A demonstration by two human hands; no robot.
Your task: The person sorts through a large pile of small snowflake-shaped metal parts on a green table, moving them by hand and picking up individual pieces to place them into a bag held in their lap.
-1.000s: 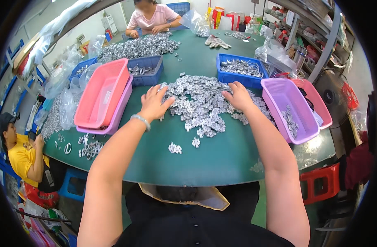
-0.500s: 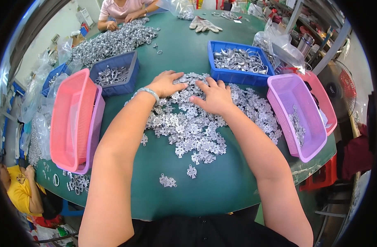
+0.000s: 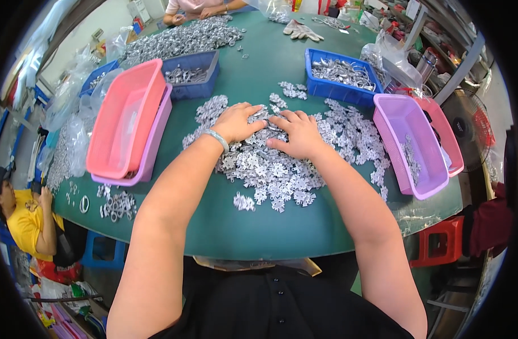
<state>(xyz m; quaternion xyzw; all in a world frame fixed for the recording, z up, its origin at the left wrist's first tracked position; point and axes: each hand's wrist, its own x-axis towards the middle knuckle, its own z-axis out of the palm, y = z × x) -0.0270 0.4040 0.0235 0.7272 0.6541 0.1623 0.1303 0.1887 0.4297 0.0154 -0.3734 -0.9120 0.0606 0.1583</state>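
Observation:
Both my hands rest on a spread heap of small, flat, silvery metal pieces with notched, cross-like outlines. At the heap's far side, my left hand, with a bracelet on its wrist, lies palm down with fingers stretched out. Close to its right, my right hand is also palm down, fingers spread over the pieces. Neither is closed round anything. More pieces fan out to the right and to the left. Beyond my fingers a few lie apart.
Stacked pink and purple baskets stand left, beside a dark blue bin of metal parts. Right are a blue bin of parts and a purple basket holding some pieces. A far glove lies near a co-worker's hands.
My hands have drawn pieces from the far side toward me, leaving small groups behind on the table. The near edge of the heap is closer to the two stray pieces. The view has tilted.

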